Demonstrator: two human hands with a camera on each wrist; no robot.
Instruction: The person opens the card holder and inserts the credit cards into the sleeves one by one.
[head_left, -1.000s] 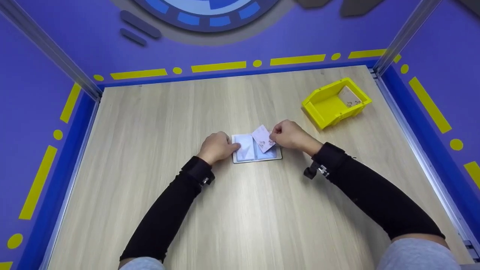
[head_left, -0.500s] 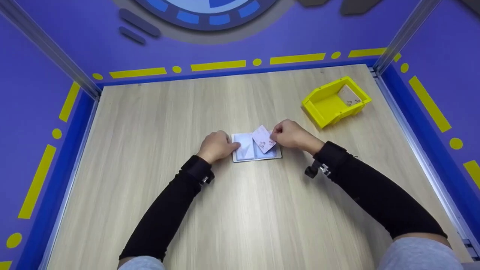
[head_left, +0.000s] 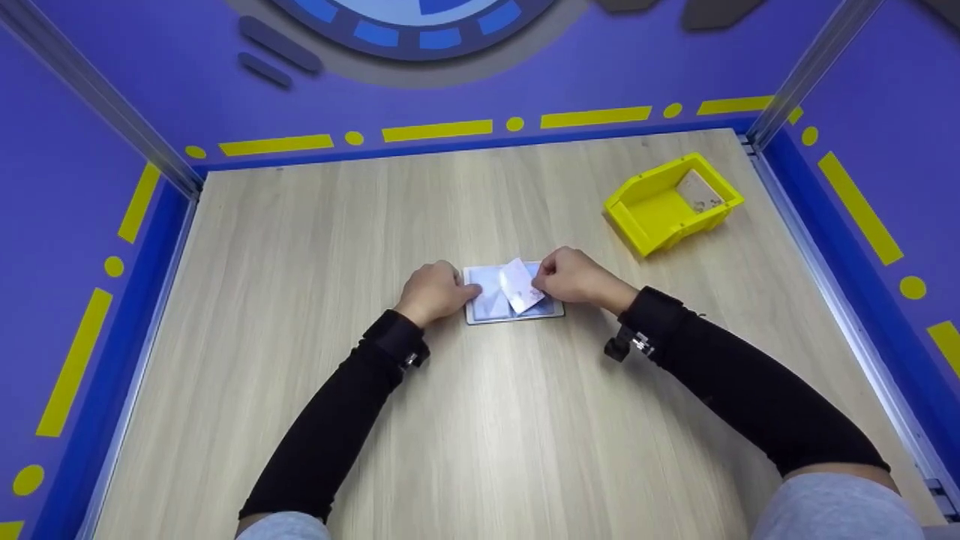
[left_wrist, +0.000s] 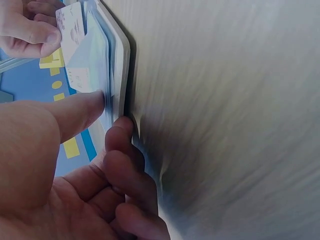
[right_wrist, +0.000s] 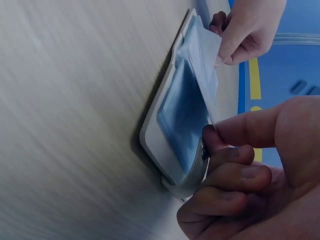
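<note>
An open card holder (head_left: 486,309) with clear sleeves lies on the table in the head view. My left hand (head_left: 433,291) grips its left edge, thumb over the sleeve page and fingers curled by the cover, as the left wrist view shows. Between right thumb and index finger, my right hand (head_left: 574,276) pinches the right side of a pale printed card (head_left: 521,286). The card slants over the middle of the holder, its left part overlapping the left page. In the right wrist view, bluish sleeves (right_wrist: 181,117) and a strap (right_wrist: 182,187) with a snap lie under the card.
A yellow bin (head_left: 637,225) stands at the back right of the wooden table (head_left: 337,247), with a similar printed card (head_left: 699,193) inside. Blue-purple panels (head_left: 420,112) with yellow markings enclose the table at the back and both sides.
My right hand has shifted slightly left and toward me, carrying the card further over the holder's middle and turning it a little. My left hand has stayed at the holder's left edge.
</note>
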